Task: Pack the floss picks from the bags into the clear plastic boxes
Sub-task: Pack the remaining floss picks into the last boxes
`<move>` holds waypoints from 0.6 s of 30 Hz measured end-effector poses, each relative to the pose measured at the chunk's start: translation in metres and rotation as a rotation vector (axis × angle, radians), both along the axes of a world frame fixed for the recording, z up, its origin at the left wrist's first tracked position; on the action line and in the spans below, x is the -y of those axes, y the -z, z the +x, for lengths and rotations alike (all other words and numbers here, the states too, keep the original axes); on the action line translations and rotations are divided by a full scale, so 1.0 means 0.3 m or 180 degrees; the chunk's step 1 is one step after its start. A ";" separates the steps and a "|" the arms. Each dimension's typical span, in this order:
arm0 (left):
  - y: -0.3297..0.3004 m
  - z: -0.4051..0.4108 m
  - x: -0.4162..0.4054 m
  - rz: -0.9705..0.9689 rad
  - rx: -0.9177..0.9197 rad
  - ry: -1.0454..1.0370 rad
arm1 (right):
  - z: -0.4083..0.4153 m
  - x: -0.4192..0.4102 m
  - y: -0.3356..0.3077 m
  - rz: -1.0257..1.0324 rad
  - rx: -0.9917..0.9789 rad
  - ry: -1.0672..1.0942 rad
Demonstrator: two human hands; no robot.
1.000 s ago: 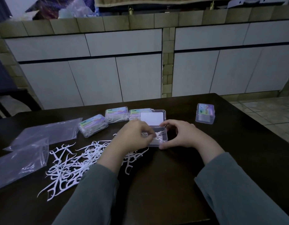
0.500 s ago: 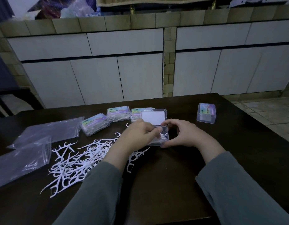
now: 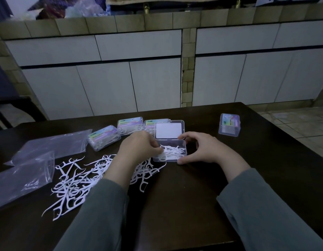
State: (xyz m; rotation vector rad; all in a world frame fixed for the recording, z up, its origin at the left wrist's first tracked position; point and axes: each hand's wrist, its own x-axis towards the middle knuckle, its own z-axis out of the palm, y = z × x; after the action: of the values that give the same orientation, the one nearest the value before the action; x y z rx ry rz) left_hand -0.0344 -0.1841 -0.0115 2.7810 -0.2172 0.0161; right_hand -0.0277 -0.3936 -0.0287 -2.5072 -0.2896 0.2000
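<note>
An open clear plastic box (image 3: 182, 144) lies mid-table, its lid (image 3: 168, 130) folded back with a white label. Several white floss picks (image 3: 172, 151) lie inside it. My right hand (image 3: 202, 148) grips the box's right end between thumb and fingers. My left hand (image 3: 139, 148) is at the box's left edge, its fingertips on the picks inside; whether it pinches one is hidden. A loose heap of floss picks (image 3: 73, 183) spreads on the table to the left. Two clear bags (image 3: 24, 176) lie at far left.
Three filled, shut boxes (image 3: 104, 137) stand in a row behind my left hand. Another shut box (image 3: 229, 125) stands apart at the right. The dark table (image 3: 175, 205) ends near white cabinets (image 3: 157, 84) beyond; tiled floor lies to the right.
My left hand has drawn back a little from over the box, uncovering the picks inside. My right hand keeps its hold on the box's end.
</note>
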 end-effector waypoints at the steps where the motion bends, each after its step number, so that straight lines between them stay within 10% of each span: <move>1: -0.001 0.003 0.000 0.0092 0.0008 -0.0024 | 0.001 -0.001 0.002 0.0007 -0.0002 -0.0004; 13: -0.021 -0.023 0.003 -0.0337 0.0916 -0.0037 | 0.009 -0.001 0.011 0.0015 0.0048 -0.0001; 18: 0.032 -0.008 0.070 -0.0605 0.0296 0.0641 | 0.004 0.000 0.002 0.0029 0.0057 -0.0063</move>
State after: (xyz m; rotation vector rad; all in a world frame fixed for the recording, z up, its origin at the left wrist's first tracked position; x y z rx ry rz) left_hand -0.0369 -0.2052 -0.0210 2.5596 -0.4917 0.1101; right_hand -0.0264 -0.3936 -0.0293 -2.4992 -0.3222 0.1837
